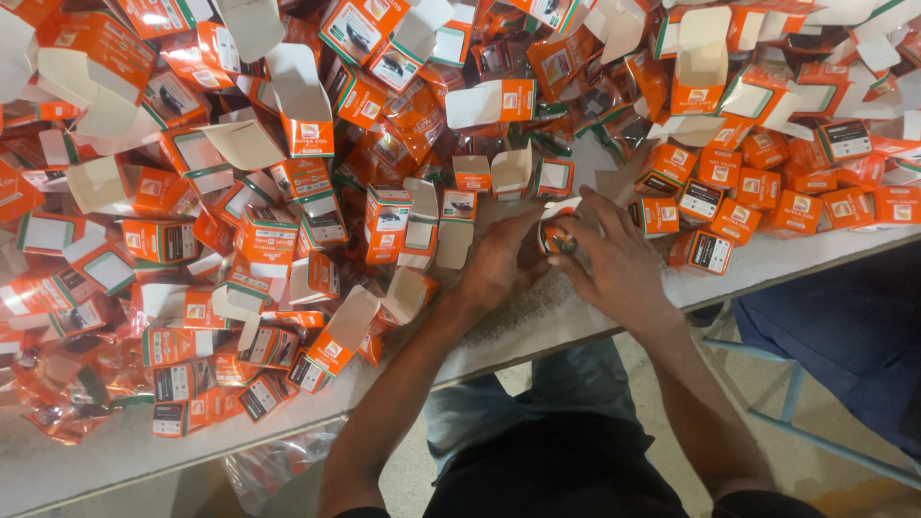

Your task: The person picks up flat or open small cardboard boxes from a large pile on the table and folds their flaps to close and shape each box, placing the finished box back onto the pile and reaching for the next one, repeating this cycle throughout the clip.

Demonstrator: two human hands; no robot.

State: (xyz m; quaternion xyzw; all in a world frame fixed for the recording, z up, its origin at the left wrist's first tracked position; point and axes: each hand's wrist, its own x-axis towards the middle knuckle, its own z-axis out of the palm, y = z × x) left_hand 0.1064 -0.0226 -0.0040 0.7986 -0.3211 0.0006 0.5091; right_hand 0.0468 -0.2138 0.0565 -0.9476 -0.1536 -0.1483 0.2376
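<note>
Orange small box (556, 230) sits mostly hidden between both hands at the desk (537, 321) edge; only its white flap and a shiny end show. Left hand (499, 264) wraps its near side, right hand (619, 259) covers the far side, both grips closed on it. Loose boxes (288, 230) heap around, many cut off at the frame.

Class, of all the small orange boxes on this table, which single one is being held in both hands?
The small orange box between the left hand and right hand, near the table edge, white flap open. All others lie untouched.
</note>
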